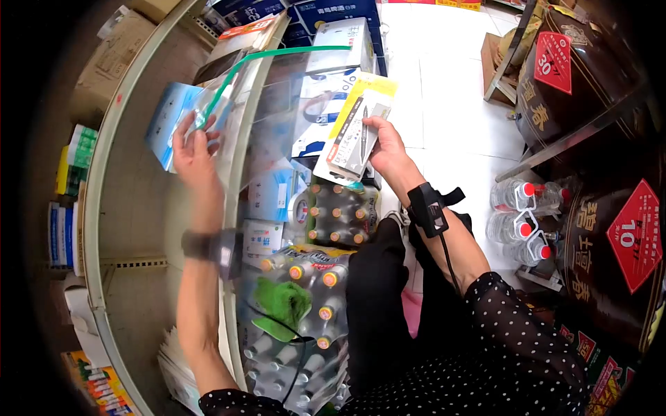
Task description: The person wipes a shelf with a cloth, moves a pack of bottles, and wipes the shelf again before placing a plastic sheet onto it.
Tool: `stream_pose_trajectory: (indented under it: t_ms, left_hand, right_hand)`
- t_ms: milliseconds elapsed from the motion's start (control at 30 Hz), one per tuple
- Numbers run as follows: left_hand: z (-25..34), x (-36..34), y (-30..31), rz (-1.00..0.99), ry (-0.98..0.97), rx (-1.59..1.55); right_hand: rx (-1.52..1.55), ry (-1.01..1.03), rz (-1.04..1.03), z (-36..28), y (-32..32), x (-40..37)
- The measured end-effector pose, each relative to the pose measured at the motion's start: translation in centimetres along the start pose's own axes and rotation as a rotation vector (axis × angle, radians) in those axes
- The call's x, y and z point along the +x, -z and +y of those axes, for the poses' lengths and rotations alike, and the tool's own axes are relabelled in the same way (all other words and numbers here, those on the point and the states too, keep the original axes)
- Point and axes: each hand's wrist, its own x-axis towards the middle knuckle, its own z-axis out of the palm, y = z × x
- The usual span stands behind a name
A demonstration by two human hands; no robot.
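A clear plastic bag with a green strip (277, 52) stretches over the shelf edge. My left hand (196, 147) pinches the left end of that strip, beside a blue packet (173, 118) on the shelf. In my right hand (388, 147) is a flat card pack (357, 132), yellow and white with a grey and black panel and a pen pictured on it. The fingers of my right hand wrap its right edge. The pack is tilted, over or just right of the bag; which one I cannot tell.
Below the shelf edge (239, 152) stand wrapped bottles (326, 277) with a green cloth (283, 298) on them, and a dark pack of cans or bottles (336, 213). Large brown jars (617, 229) and clear bottles with red caps (517, 225) are at the right.
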Motion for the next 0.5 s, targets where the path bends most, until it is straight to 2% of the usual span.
stream_pose_trajectory:
  t_ms: [167, 300, 400, 433, 500]
  left_hand:
    - [4.5, -2.5, 6.1, 0.045, 0.021, -0.031]
    - [6.2, -4.3, 9.9, 0.078, 0.047, -0.079]
    - [7.6, -5.8, 11.5, 0.087, 0.063, -0.042]
    - [8.1, -6.4, 11.7, 0.096, 0.048, -0.023]
    - [8.8, -7.3, 12.1, 0.132, 0.046, 0.013]
  right_hand:
    - [-0.451, 0.160, 0.016, 1.3, 0.3, 0.3]
    - [-0.569, 0.263, -0.028, 1.3, -1.4, 1.8]
    - [-0.649, 0.235, -0.037, 2.0, -2.7, 5.1]
    - [-0.557, 0.240, -0.043, 2.5, -3.9, 5.1]
    - [-0.573, 0.287, -0.078, 2.8, -2.9, 10.7]
